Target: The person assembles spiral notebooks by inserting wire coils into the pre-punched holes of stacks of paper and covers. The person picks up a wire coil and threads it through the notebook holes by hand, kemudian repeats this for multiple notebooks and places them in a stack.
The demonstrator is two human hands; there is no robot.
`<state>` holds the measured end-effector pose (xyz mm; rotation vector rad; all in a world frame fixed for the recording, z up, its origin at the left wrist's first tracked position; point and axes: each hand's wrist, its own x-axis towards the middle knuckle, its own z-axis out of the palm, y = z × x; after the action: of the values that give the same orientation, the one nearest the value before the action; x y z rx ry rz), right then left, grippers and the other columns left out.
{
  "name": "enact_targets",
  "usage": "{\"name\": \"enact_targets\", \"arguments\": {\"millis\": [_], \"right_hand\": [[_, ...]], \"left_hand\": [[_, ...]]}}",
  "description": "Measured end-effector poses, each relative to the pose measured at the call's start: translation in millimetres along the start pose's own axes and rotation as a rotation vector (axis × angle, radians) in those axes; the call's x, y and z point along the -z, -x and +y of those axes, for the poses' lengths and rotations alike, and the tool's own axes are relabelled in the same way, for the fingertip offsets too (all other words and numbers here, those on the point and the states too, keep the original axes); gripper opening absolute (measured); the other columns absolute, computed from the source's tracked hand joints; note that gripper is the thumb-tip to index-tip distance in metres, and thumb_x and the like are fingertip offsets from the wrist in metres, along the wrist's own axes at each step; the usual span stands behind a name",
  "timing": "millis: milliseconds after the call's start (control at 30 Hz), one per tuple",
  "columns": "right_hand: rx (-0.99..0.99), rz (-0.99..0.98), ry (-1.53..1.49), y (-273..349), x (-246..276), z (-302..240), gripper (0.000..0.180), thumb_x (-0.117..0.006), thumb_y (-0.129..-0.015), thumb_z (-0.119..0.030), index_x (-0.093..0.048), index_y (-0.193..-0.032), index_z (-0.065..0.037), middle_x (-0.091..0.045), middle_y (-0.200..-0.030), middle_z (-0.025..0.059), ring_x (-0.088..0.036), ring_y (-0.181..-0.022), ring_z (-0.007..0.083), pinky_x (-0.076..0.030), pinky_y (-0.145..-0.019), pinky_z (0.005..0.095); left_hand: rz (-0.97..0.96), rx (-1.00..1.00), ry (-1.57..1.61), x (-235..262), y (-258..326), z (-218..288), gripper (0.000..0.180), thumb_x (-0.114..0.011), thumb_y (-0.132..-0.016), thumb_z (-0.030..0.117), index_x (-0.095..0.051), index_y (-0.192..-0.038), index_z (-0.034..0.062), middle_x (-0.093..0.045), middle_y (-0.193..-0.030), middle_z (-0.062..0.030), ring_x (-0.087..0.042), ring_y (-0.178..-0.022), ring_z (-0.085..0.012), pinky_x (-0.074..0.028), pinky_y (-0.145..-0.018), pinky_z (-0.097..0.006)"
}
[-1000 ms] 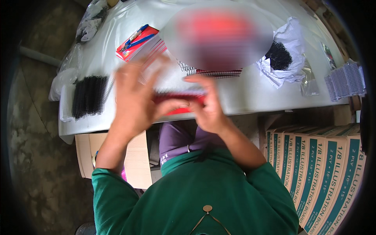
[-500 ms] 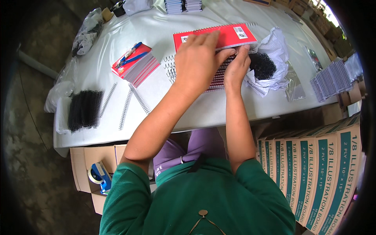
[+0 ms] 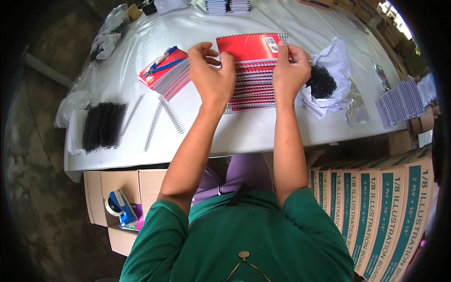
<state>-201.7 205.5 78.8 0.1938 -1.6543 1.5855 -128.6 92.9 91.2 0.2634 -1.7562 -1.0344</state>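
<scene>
Your left hand [image 3: 212, 77] and right hand [image 3: 289, 70] pinch the top red spiral-bound notebook [image 3: 248, 47] on a fanned stack of red notebooks [image 3: 251, 87], far on the white table [image 3: 244, 134]. Loose metal spiral coils [image 3: 164, 115] lie left; a pile of black coils [image 3: 321, 81] sits right.

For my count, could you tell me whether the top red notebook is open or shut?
Shut: the red notebook lies flat, cover showing, atop the stack.

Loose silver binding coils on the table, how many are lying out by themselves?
3: one beside the black coil bundle, one in the middle, one nearest the left hand. Others may be hidden.
</scene>
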Motion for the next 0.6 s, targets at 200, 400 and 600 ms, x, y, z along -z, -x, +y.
{"name": "enact_targets", "arguments": {"millis": [200, 400, 600], "right_hand": [[-0.024, -0.007, 0.045, -7, 14, 3, 0.027, -0.073, -0.075, -0.021, -0.061, -0.066, 0.001, -0.053, -0.066, 0.0066, -0.049, -0.06, 0.0155, -0.039, -0.056, 0.0292], [0.248, 0.041, -0.168, 20, 61, -31, 0.02, -0.055, -0.089, -0.013, -0.053, -0.076, 0.002, -0.051, -0.066, 0.0038, -0.044, -0.062, 0.0091, -0.036, -0.056, 0.0241], [0.172, -0.379, -0.531, 83, 55, -59, 0.007, -0.058, -0.078, 0.002, -0.053, -0.074, 0.0, -0.055, -0.068, 0.0068, -0.05, -0.062, 0.0152, -0.039, -0.058, 0.0264]], "left_hand": [[-0.142, -0.054, -0.026, 24, -15, -7, 0.015, -0.058, -0.083, 0.017, -0.058, -0.083, 0.0013, -0.058, -0.073, -0.0125, -0.055, -0.06, -0.0235, -0.043, -0.057, -0.033], [-0.396, -0.298, -0.929, 121, -52, -92, 0.025, -0.061, -0.078, 0.012, -0.062, -0.102, 0.0046, -0.059, -0.109, -0.0134, -0.061, -0.092, -0.0276, -0.047, -0.082, -0.037], [-0.288, -0.271, -0.753, 142, -50, -99, 0.024, -0.068, -0.076, 0.02, -0.066, -0.098, 0.0109, -0.061, -0.105, -0.0057, -0.063, -0.082, -0.0246, -0.051, -0.069, -0.034]]}}
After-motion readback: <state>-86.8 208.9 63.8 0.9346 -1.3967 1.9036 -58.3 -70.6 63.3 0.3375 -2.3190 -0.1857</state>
